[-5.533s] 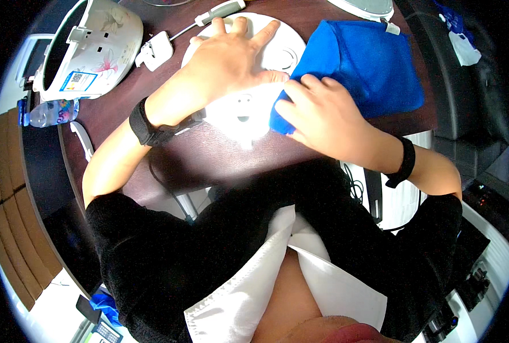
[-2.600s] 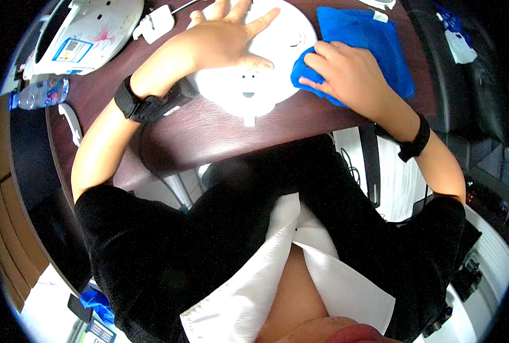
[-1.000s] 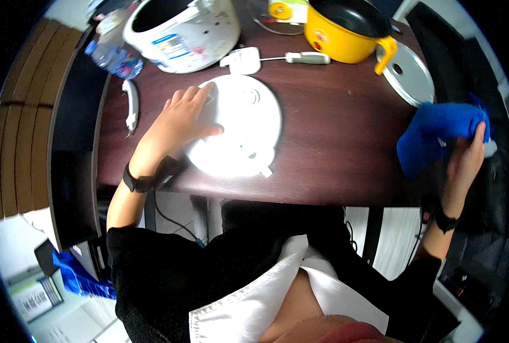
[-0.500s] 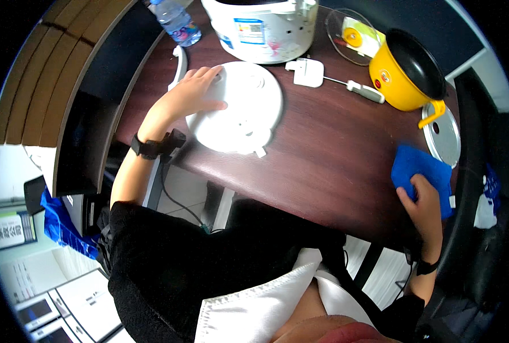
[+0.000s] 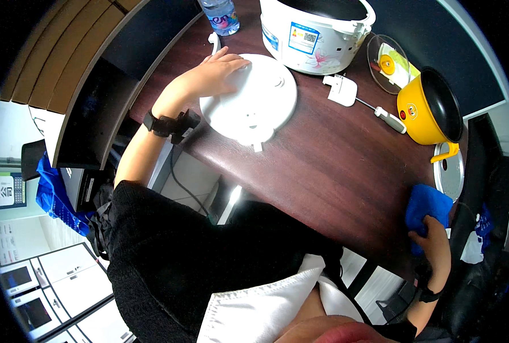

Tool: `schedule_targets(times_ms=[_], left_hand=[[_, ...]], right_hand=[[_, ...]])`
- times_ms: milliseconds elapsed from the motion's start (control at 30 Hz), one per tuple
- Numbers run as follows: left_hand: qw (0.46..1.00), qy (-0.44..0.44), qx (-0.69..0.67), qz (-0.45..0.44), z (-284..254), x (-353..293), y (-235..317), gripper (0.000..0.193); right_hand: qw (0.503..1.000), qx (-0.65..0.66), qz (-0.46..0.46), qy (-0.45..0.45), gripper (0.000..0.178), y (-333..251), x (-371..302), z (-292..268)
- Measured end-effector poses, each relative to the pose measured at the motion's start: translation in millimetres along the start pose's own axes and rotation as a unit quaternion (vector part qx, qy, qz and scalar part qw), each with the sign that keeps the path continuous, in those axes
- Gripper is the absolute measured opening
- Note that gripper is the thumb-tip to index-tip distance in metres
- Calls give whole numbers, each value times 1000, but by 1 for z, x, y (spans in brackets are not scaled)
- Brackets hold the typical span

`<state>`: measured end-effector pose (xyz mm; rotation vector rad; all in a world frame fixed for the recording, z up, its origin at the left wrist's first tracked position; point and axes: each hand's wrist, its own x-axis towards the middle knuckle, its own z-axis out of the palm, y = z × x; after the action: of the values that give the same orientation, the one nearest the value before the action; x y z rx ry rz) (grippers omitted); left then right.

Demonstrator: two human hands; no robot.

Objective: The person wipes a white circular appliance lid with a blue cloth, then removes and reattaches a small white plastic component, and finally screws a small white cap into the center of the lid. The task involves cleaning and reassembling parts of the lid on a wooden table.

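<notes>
My left hand rests on the upper left rim of a round white lid, fingers spread. The lid lies on the dark wooden table and has small round fittings and a tab at its near edge. At the table's right edge my right hand grips a blue cloth, its fingers and thumb pressed into the folds. The cloth lies close to a silver disc. Part of the cloth is hidden under the hand.
A white rice cooker body stands behind the lid, a water bottle to its left. To the right are a white plastic part, a screwdriver, a yellow pot and a glass lid. A shelf borders the left side.
The view has shifted, so the table things sit farther right in it. My left hand stays on the lid. The blue cloth looks more bunched under my right hand.
</notes>
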<state>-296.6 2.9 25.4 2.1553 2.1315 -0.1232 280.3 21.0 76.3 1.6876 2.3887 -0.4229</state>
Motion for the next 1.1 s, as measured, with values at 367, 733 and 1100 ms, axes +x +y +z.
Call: schedule_targets(times_ms=[367, 733, 1100], left_hand=[[982, -48, -87, 161, -46, -53, 97, 53], [993, 38, -12, 114, -4, -41, 110, 68], [969, 152, -46, -190, 1, 3, -45, 43]], right_hand=[[997, 49, -57, -34, 28, -51, 22, -42], [988, 31, -133, -66, 28, -126, 100, -49], [978, 77, -186, -64, 27, -168, 133, -28]])
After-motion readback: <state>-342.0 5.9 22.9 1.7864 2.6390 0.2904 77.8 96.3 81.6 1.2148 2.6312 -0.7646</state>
